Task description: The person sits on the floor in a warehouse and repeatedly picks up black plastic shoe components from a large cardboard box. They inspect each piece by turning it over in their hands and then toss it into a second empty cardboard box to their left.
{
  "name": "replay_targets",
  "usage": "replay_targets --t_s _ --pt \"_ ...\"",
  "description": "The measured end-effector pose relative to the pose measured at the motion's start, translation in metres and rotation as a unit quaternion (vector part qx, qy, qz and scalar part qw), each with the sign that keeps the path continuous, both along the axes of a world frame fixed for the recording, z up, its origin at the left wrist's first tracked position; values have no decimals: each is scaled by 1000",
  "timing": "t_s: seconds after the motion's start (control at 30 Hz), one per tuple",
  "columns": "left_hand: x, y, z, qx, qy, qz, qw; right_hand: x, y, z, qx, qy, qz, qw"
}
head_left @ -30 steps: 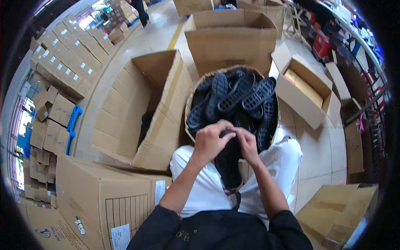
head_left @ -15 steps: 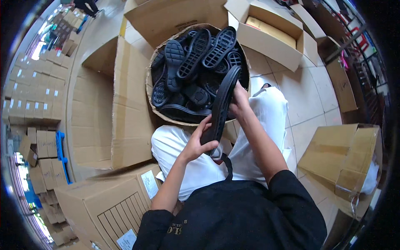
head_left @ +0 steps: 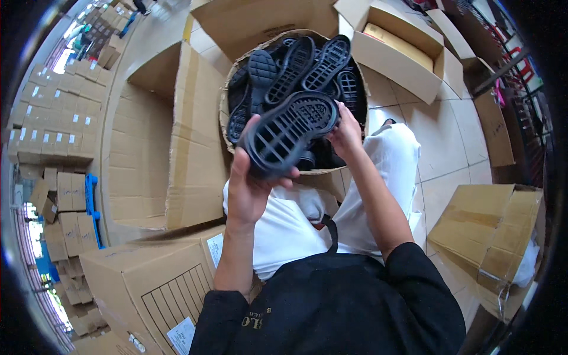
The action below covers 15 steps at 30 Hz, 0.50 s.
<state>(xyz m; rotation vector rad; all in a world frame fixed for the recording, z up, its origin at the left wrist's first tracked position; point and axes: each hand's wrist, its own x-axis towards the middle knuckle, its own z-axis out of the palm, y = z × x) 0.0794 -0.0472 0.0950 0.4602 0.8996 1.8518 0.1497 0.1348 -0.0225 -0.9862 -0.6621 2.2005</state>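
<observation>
Both hands hold one black rubber shoe sole [head_left: 290,133] tread-up, left hand [head_left: 251,186] clasping its heel, right hand [head_left: 346,133] pinching its toe; it appears under inspection above the round basket [head_left: 228,103] of soles; turning it over calls for a firm two-handed hold.

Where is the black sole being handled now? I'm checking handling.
Head view, centre: the black sole is held between left hand and right hand, above the round basket.

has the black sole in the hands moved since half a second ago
Yes. The black sole stood edge-on along the basket's near rim; now it is turned tread-up and lies crosswise over the basket, held by left hand and right hand.
</observation>
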Motion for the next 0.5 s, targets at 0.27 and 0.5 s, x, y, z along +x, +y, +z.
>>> replay_targets --t_s 0.27,0.5 --pt "-38 -13 0 -8 -238 131 962 2 -1 6 14 17 106 994" --pt "-49 -31 9 86 -225 166 956 3 -1 10 33 13 113 993"
